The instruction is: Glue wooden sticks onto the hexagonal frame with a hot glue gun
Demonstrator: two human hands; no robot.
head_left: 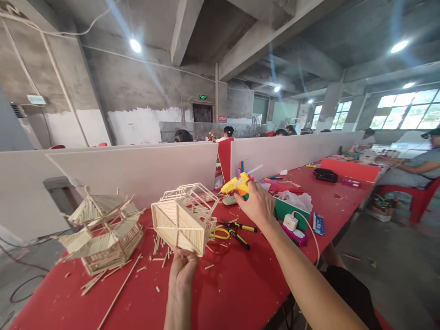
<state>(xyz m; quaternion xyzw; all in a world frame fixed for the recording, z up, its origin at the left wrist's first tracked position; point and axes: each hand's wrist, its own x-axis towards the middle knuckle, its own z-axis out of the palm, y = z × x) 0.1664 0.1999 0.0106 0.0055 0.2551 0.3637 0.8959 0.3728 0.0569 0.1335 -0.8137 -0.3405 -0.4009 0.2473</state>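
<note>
My left hand [183, 268] is closed on the lower edge of a wooden stick frame [178, 224], a many-sided piece with a slatted base turned toward me and open bars behind. A yellow hot glue gun [237, 184] is gripped in my right hand [258, 204], its nozzle pointing left above the table, apart from the frame. Left of the frame stands a pagoda model [106, 231] built of the same sticks, with tiered roofs. Pliers with yellow and black handles [239, 233] and scissors with yellow handles [220, 234] lie behind and right of the frame.
Loose sticks and offcuts [120, 291] are scattered over the red table [233, 293]. White partition boards [137, 169] run along its back. To the right are a green box [292, 213], a white plug with a cable [290, 222] and a black case [325, 174]. A person [419, 160] sits far right.
</note>
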